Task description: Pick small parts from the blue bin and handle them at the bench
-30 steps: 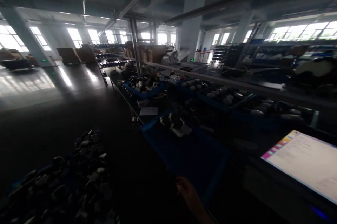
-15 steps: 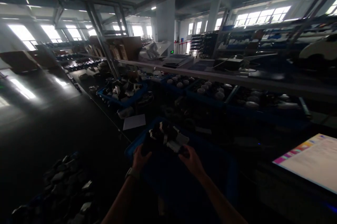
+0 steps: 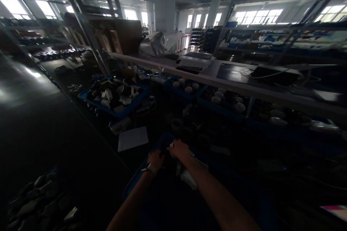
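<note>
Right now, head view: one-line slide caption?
Both hands, left hand and right hand, reach into a pile of small parts in a blue bin, dim factory bench.

Both forearms bare, a wristwatch (image 3: 149,168) on the left wrist.

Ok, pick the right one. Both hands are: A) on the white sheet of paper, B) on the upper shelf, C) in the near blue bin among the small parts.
C: the left hand and right hand reach together into the parts at the far end of the near blue bin; the paper lies apart to their left.
</note>
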The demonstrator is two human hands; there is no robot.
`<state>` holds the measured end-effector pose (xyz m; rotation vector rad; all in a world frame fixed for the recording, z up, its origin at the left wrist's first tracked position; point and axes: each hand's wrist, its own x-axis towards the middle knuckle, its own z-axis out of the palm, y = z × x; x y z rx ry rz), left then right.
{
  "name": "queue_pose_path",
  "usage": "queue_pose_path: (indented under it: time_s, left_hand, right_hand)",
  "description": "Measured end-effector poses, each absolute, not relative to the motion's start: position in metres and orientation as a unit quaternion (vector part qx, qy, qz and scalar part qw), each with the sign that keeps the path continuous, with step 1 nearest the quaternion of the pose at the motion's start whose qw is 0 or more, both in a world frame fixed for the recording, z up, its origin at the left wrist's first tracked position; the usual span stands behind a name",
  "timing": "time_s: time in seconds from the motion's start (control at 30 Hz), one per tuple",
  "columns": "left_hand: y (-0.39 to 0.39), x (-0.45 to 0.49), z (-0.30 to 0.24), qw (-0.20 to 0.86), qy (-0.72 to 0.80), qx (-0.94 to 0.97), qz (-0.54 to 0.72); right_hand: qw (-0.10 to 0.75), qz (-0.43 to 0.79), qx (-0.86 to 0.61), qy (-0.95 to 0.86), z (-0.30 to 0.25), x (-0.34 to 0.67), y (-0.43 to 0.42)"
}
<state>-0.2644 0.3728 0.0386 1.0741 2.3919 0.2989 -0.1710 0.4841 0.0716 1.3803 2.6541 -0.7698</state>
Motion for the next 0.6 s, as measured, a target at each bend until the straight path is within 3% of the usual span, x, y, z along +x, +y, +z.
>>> queue_pose_path:
  time_s: [0.2, 0.43, 0.6]
  left_hand:
    - [0.375, -0.27, 0.046, 0.265, 0.868, 0.415, 0.064]
    - [0.388, -0.279, 0.041, 0.305, 0.855, 0.417, 0.036]
    - [0.388, -0.285, 0.043, 0.339, 0.852, 0.381, 0.123]
  right_hand:
    - [-0.008, -0.295, 0.469, 0.833, 0.062, -0.166, 0.484]
    - [-0.148, -0.432, 0.505, 0.733, 0.06, -0.097, 0.478]
    - [-0.24, -0.492, 0.515, 0.66, 0.068, -0.039, 0.461]
